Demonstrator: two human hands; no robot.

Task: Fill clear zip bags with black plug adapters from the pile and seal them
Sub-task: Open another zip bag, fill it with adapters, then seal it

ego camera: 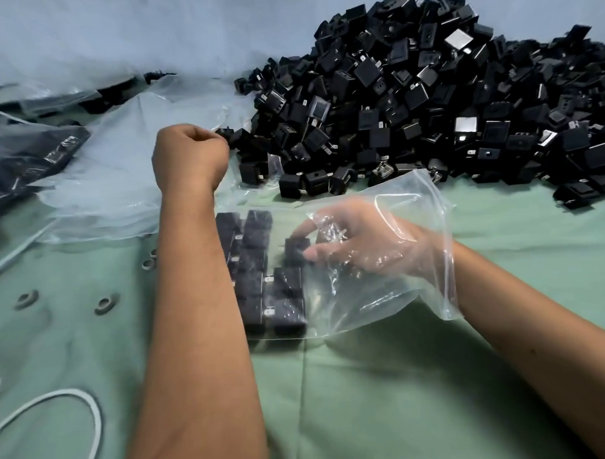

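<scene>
Right hand point(360, 241) inside crinkly clear bag point(413, 198)

Across the lower half of my view I see a green cloth point(386, 398) covering the work surface, creased down the middle. Set into it at the left are several grey metal eyelets point(106, 303), one beside another. A white cable point(91, 413) loops through the lower left corner of the frame. Along the top, a pale blue sheet point(150, 39) hangs as a backdrop, wrinkled and faintly marked.
</scene>
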